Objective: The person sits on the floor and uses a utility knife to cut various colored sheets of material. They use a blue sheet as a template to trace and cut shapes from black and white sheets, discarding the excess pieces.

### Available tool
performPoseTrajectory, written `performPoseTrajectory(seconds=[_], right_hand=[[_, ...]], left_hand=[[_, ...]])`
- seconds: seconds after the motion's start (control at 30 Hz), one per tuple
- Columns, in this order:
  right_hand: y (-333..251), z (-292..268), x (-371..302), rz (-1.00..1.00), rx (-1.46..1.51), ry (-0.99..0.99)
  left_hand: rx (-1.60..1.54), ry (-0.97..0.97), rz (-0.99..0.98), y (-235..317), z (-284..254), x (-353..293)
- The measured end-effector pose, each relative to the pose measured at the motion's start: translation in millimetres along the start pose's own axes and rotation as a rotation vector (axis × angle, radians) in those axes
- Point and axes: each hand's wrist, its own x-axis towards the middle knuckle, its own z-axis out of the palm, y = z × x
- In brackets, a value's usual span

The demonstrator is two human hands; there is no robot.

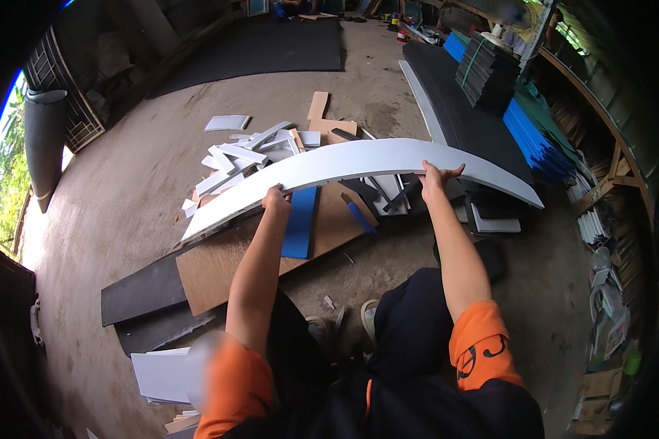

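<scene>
A long white foam strip (329, 160) stretches across the space in front of me, bowed in the wide picture. My left hand (275, 199) is closed on its near edge, left of the middle. Further right, my right hand (438, 178) grips the same edge, its thumb on the top face and a finger stretched out to the side. Below the strip lie a brown board (220, 267) and a blue piece (300, 227). A blue-handled cutter knife (359, 216) rests on the board's right end.
White offcuts (234, 157) are heaped beyond the strip. Black sheets (143, 289) lie at the left, white sheets (159, 377) near my left side. Black slabs (485, 73) and blue sheets (531, 132) are stacked at the right. A large black mat (271, 44) covers floor farther back.
</scene>
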Motion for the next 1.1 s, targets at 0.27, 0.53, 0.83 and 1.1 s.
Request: performPoseTrajectory(seconds=[0.27,0.53,0.83,1.1], right_hand=[[19,35,-23,0.215,0.277,0.058],[-26,36,-19,-0.077,0.275,0.046],[-39,17,3,-0.130,0.189,-0.345],[-10,96,-9,0.036,0.185,-0.654]], left_hand=[[0.020,-0.285,0.019,-5,4,-13],[-0.083,-0.444,0.061,2,43,-55],[-0.049,0.079,0.170,64,-3,-13],[-0.176,0.338,0.296,129,-57,-16]])
